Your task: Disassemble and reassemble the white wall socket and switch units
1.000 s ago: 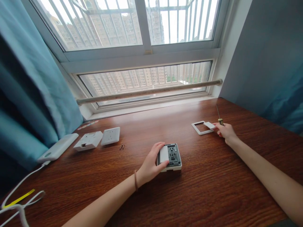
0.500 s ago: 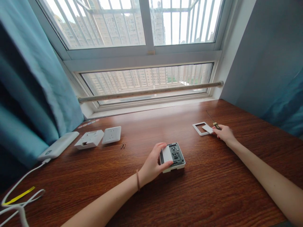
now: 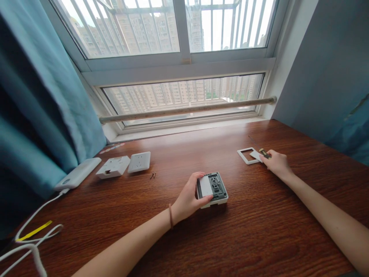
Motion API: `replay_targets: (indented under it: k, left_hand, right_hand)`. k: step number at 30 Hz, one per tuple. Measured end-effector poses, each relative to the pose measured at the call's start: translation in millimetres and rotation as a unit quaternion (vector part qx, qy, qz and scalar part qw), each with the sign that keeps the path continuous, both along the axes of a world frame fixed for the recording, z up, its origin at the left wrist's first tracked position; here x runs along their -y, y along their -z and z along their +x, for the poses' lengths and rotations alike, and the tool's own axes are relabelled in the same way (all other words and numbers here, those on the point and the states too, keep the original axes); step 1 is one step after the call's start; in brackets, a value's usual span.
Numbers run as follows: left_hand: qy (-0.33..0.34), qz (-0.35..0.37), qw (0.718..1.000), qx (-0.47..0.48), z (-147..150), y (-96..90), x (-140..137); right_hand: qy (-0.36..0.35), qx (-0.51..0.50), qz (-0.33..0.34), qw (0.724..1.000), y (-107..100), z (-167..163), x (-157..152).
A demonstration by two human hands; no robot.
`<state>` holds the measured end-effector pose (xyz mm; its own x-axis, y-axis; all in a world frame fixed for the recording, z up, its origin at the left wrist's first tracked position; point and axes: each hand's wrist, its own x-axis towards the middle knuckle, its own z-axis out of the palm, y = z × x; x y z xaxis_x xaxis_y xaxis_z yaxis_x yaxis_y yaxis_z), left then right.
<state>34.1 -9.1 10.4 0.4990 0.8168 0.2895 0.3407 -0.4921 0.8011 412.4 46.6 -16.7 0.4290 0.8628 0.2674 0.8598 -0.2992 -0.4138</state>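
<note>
My left hand (image 3: 191, 198) grips the near-left side of a wall switch (image 3: 219, 184) on the table. Its dark inner mechanism shows on the right half, and a white rocker covers the left half. Over at the right, my right hand (image 3: 276, 163) holds a screwdriver (image 3: 264, 154) by its dark and yellow handle; the thin shaft points away to the upper left. The same fingers also pinch a white switch rocker (image 3: 255, 154). That rocker overlaps the opening of a white square frame (image 3: 244, 158) lying flat on the table.
A socket plate (image 3: 139, 162), a white mounting box (image 3: 113, 167) and two screws (image 3: 152, 175) lie on the wooden table (image 3: 259, 231) to the left. Beyond them are a white power bank (image 3: 79, 175), its cable (image 3: 37, 209), a yellow strip (image 3: 34, 231) and a blue curtain (image 3: 54, 92).
The whole view has shifted slightly. The screwdriver has tilted a little in my right hand, with the rocker still pinched there. My left hand stays on the wall switch.
</note>
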Motion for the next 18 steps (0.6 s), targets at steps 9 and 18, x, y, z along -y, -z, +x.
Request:
replay_targets:
  k: [9, 18]
  left_hand:
    - [-0.004, -0.011, 1.0, 0.002, 0.4, -1.8, 1.1]
    - [-0.004, -0.019, 1.0, 0.004, -0.5, 3.3, -1.1]
  right_hand:
    - [-0.017, 0.073, 0.002, 0.997, 2.0, 1.5, -0.1]
    - [-0.056, 0.129, 0.077, 0.987, -16.1, -12.1, 12.4]
